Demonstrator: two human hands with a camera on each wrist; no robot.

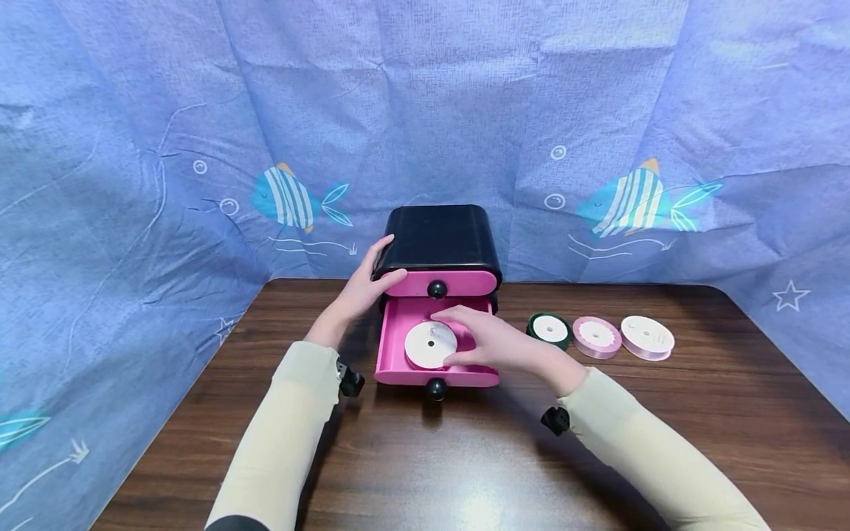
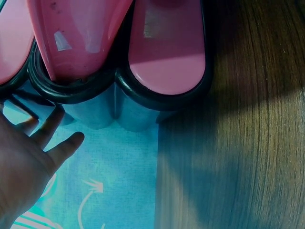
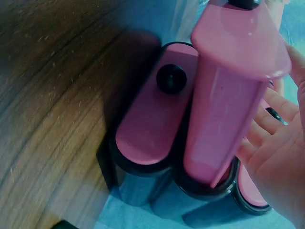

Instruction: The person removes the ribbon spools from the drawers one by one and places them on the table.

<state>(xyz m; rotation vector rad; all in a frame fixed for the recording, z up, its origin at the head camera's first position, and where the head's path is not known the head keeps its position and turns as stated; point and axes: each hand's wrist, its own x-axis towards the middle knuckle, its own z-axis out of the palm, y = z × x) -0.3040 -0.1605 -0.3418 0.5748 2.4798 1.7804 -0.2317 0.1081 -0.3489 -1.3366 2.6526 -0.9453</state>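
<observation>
A black drawer cabinet (image 1: pixel 437 236) with pink drawers stands on the table. One pink drawer (image 1: pixel 393 346) is pulled out, below a closed top drawer front (image 1: pixel 468 283). My left hand (image 1: pixel 360 287) rests against the cabinet's left side, fingers extended, thumb on the front corner. Inside the drawer is a white-faced ribbon spool (image 1: pixel 425 345), slightly tilted. My right hand (image 1: pixel 494 341) holds that spool at its right side, between thumb and fingers. In the right wrist view the open drawer (image 3: pixel 224 119) hides the spool, and a closed lower drawer (image 3: pixel 147 124) shows.
To the right of the cabinet, three ribbon spools lie in a row: green (image 1: pixel 550 330), pink (image 1: pixel 596 337) and whitish pink (image 1: pixel 647 338). The brown wooden table (image 1: pixel 372 457) ends at a blue curtain (image 1: pixel 451 110) with fish on it.
</observation>
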